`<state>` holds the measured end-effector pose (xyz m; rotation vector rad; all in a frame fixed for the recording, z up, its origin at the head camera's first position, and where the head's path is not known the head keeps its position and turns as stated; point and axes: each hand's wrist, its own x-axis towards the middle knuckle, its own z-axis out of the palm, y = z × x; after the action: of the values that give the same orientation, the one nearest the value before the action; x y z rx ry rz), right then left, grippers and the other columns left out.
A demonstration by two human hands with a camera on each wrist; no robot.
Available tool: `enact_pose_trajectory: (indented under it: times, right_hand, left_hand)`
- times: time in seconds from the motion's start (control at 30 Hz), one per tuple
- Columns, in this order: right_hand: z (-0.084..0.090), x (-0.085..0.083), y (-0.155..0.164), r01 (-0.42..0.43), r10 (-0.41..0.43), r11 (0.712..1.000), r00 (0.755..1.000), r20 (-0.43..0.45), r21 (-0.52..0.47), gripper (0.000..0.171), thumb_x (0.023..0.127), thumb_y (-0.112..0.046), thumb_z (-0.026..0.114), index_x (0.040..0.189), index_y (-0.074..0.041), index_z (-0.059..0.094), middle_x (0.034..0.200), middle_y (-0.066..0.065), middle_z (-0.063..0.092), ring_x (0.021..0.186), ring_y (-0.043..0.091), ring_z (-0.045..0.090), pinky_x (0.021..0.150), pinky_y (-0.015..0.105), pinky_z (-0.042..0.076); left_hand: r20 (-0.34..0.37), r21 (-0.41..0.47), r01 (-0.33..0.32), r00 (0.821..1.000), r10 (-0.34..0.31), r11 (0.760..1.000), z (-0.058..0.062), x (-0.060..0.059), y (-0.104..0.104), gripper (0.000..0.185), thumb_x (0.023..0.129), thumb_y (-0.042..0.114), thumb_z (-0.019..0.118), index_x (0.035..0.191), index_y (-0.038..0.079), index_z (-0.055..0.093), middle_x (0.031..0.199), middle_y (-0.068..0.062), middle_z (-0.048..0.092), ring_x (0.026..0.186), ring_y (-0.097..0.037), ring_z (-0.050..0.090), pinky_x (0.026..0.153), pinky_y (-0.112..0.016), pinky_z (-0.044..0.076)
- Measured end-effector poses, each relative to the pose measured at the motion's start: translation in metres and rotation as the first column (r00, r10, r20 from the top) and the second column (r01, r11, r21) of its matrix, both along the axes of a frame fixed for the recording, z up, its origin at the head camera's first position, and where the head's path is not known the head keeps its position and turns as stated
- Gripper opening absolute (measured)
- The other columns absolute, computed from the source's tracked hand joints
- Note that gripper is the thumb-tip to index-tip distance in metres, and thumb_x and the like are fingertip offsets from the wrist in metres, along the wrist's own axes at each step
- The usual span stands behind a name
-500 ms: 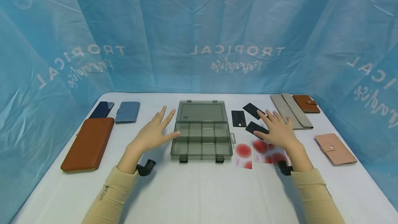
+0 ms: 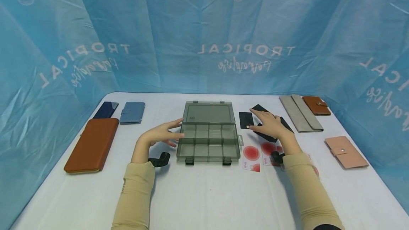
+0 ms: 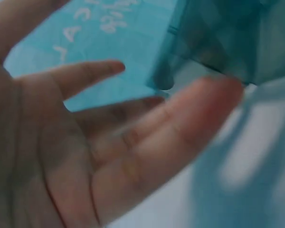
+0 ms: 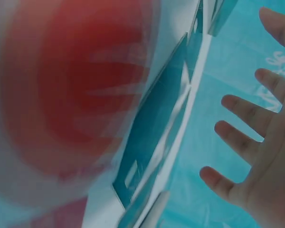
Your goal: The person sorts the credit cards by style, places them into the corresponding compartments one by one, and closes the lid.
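Observation:
A grey translucent divided box (image 2: pixel 208 112) lies with its lid folded back, in the middle of the table. My left hand (image 2: pixel 159 135) is at the box's left side, its fingertips overlapping the edge in the head view. That hand's fingers (image 3: pixel 128 180) are extended and hold nothing in the left wrist view. To the right, my right hand (image 2: pixel 270 125) hovers over several black cards (image 2: pixel 245 120), partly covering them. Its fingers (image 4: pixel 244 114) are spread, with nothing in the palm. Cards with red circles (image 2: pixel 251 158) lie nearer me, some beneath the right wrist and sleeve.
At left lie a large brown notebook (image 2: pixel 91 146), a dark blue case (image 2: pixel 104 110) and a light blue wallet (image 2: pixel 132 113). A grey folder (image 2: pixel 298 113), a brown wallet (image 2: pixel 315 105) and a pink wallet (image 2: pixel 346 152) are on the right. Blue curtain (image 2: pixel 204 27) surrounds the table.
My left hand has lowered and turned in towards the box's left edge. The right hand has moved slightly left over the black cards, uncovering one on its right side.

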<state>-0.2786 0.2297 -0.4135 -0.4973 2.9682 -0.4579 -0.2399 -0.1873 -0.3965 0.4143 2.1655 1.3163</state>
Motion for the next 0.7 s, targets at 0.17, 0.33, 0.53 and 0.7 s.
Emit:
enact_pose_trajectory:
  times: [0.17, 0.33, 0.53, 0.7]
  right_hand:
    - [-0.003, -0.015, -0.003, -0.011, 0.015, 0.999, 0.996, 0.093, -0.044, 0.078, 0.085, -0.042, 0.061, 0.148, -0.016, 0.023, 0.146, 0.021, 0.029, 0.131, 0.046, 0.024, 0.095, 0.075, 0.011]
    - [-0.004, -0.032, -0.007, -0.008, 0.017, 0.999, 0.985, 0.172, -0.050, 0.080, 0.082, -0.034, 0.066, 0.148, -0.015, 0.025, 0.147, 0.021, 0.029, 0.131, 0.045, 0.026, 0.096, 0.075, 0.011]
    - [-0.003, -0.048, -0.013, -0.013, 0.019, 1.000, 0.964, 0.266, -0.025, 0.088, 0.077, -0.025, 0.074, 0.148, -0.016, 0.023, 0.142, 0.020, 0.036, 0.118, 0.038, 0.044, 0.098, 0.071, 0.016]
    - [0.002, -0.052, -0.019, -0.002, -0.010, 0.999, 0.953, 0.303, 0.041, 0.093, 0.075, -0.024, 0.076, 0.149, -0.017, 0.021, 0.144, 0.021, 0.032, 0.123, 0.039, 0.038, 0.101, 0.069, 0.011]
  left_hand:
    - [0.051, 0.135, 0.014, 0.998, -0.021, 0.991, -0.017, -0.006, -0.006, 0.081, 0.087, 0.018, 0.065, 0.150, 0.015, 0.014, 0.152, -0.020, 0.007, 0.119, -0.044, 0.045, 0.080, -0.043, 0.053]
    - [0.079, 0.166, 0.015, 0.996, -0.029, 0.986, -0.029, -0.010, -0.010, 0.085, 0.083, 0.009, 0.068, 0.150, 0.019, 0.017, 0.153, -0.018, 0.006, 0.105, -0.032, 0.056, 0.081, -0.041, 0.053]
    - [0.084, 0.177, 0.043, 0.995, -0.058, 0.983, -0.038, -0.013, -0.014, 0.095, 0.077, 0.005, 0.073, 0.149, 0.028, 0.016, 0.148, -0.011, 0.018, 0.084, -0.019, 0.052, 0.073, -0.035, 0.052]
    - [0.075, 0.182, 0.071, 0.993, -0.086, 0.981, -0.041, -0.013, -0.014, 0.096, 0.077, 0.004, 0.073, 0.150, 0.027, 0.013, 0.152, -0.010, 0.008, 0.088, -0.021, 0.049, 0.072, -0.035, 0.050]
